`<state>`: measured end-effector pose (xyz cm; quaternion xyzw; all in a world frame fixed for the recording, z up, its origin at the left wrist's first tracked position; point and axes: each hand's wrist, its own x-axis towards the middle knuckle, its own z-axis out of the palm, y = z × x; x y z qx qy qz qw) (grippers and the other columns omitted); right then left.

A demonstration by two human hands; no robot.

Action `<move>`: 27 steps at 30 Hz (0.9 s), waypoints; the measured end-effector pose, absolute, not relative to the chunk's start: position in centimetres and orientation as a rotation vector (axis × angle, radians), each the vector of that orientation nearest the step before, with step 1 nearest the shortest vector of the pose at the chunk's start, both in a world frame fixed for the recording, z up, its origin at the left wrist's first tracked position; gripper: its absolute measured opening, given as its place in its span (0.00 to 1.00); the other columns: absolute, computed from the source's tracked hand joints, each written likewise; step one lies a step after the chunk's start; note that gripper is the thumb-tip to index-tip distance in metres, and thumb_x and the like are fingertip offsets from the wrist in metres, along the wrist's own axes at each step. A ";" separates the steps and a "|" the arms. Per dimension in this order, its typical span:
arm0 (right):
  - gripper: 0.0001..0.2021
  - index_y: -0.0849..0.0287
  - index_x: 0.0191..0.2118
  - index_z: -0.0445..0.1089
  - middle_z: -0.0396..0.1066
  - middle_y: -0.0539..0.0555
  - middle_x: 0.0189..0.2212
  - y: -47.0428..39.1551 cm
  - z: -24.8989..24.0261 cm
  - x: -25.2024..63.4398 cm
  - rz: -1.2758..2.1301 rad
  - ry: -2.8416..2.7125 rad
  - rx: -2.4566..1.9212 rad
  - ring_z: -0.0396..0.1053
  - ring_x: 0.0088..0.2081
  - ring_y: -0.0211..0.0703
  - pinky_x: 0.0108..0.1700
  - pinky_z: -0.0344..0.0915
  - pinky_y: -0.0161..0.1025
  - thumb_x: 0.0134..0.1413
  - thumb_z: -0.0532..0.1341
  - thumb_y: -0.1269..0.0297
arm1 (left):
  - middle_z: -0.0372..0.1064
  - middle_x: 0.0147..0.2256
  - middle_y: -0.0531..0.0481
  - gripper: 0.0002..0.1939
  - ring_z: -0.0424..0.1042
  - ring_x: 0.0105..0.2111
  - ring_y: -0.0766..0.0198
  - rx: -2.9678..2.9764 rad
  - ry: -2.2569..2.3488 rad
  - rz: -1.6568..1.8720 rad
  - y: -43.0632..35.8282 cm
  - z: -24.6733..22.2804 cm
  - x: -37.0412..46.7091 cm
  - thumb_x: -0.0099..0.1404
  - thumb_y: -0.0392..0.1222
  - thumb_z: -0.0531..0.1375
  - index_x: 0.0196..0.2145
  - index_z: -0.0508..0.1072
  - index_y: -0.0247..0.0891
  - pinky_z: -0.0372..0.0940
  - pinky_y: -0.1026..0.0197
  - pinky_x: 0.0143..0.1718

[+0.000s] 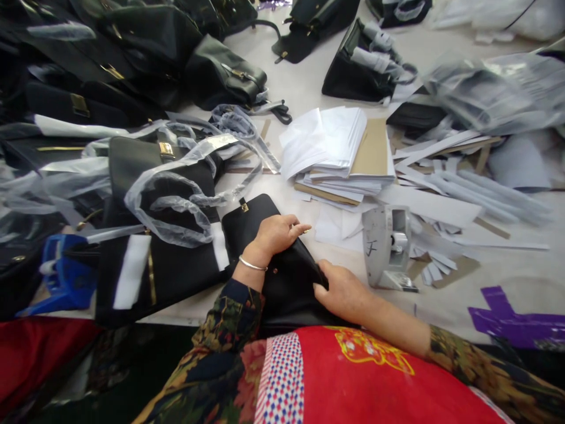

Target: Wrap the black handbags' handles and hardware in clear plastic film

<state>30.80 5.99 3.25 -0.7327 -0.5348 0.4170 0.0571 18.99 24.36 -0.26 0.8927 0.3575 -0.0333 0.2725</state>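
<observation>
— Right grip (344, 291): what's it doing?

— Pinching the right edge of the black bag (291, 294), thumb on top, probably to steady that side. Left grip (276, 235) rests across the bag; whether it pinches anything, I cannot tell

— Where's the bag?

— Near edge of the tabletop (304, 82), just beside the red apron (353, 383), perhaps so it can be braced there

— And the paper stack (329, 141)?

— Beyond the bag, slightly right, seemingly within easy reach; the grey tape dispenser (375, 247) stands nearer, right
</observation>
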 end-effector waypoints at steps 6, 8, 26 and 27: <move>0.08 0.58 0.38 0.72 0.78 0.59 0.37 3.1 3.0 32.5 1.452 -1.502 -2.200 0.75 0.40 0.52 0.43 0.65 0.43 0.59 0.58 0.62 | 0.79 0.39 0.37 0.32 0.77 0.41 0.49 2.428 1.244 -0.235 23.9 -1.9 20.4 0.70 0.67 0.48 0.40 0.80 0.38 0.64 0.58 0.36; 0.08 0.59 0.37 0.73 0.78 0.58 0.36 2.7 2.6 32.8 1.511 -1.401 -2.182 0.75 0.39 0.51 0.42 0.66 0.42 0.60 0.58 0.61 | 0.79 0.39 0.36 0.31 0.78 0.42 0.47 2.427 1.297 -0.260 23.6 -2.5 20.9 0.71 0.65 0.49 0.42 0.80 0.36 0.65 0.57 0.37; 0.25 0.66 0.57 0.70 0.74 0.69 0.53 4.7 5.0 30.7 1.216 -2.521 -1.364 0.69 0.58 0.61 0.63 0.57 0.57 0.56 0.68 0.58 | 0.78 0.39 0.34 0.20 0.78 0.43 0.47 2.435 1.416 -0.223 23.7 -4.8 21.2 0.74 0.50 0.52 0.47 0.76 0.32 0.67 0.52 0.42; 0.23 0.65 0.55 0.71 0.74 0.68 0.53 4.7 4.8 30.4 1.234 -2.551 -1.371 0.69 0.57 0.60 0.63 0.58 0.56 0.55 0.68 0.61 | 0.77 0.40 0.34 0.20 0.77 0.44 0.48 2.445 1.403 -0.209 23.8 -4.3 21.1 0.74 0.49 0.52 0.47 0.76 0.32 0.67 0.52 0.44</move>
